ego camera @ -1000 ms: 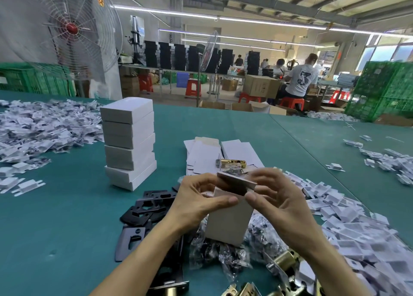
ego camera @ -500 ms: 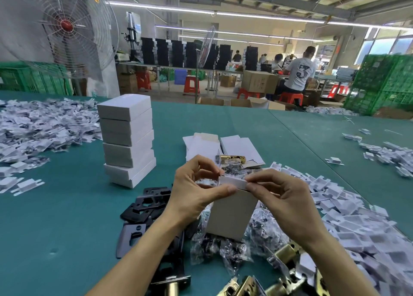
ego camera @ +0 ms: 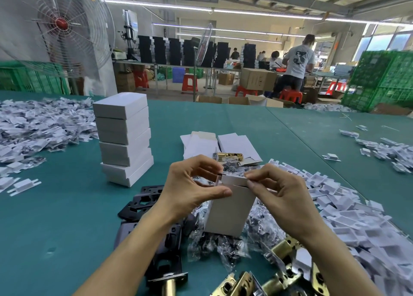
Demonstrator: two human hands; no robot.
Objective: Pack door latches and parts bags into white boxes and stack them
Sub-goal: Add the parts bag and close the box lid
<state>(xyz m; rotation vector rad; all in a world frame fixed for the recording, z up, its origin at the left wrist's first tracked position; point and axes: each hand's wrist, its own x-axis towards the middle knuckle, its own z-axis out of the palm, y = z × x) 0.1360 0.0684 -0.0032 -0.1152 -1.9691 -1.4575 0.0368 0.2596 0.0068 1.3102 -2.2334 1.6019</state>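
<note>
- The left fingers [ego camera: 207,162] curl round the top of the box [ego camera: 230,213], thumb pressed on its front; the right fingers [ego camera: 261,172] pinch the flap [ego camera: 233,179].
- The flap, raised a second ago, now lies folded over the mouth, so this box looks nearly closed.
- The box is held upright above the bags [ego camera: 214,244] and latches [ego camera: 279,248] on the counter [ego camera: 67,217].
- Next it likely joins the stack [ego camera: 125,139], far left.

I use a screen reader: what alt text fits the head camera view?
A left hand grips an upright white box and a right hand pinches its top flap, above a green table. A stack of closed white boxes stands to its left; brass latches, parts bags and black plates lie nearby.
</note>
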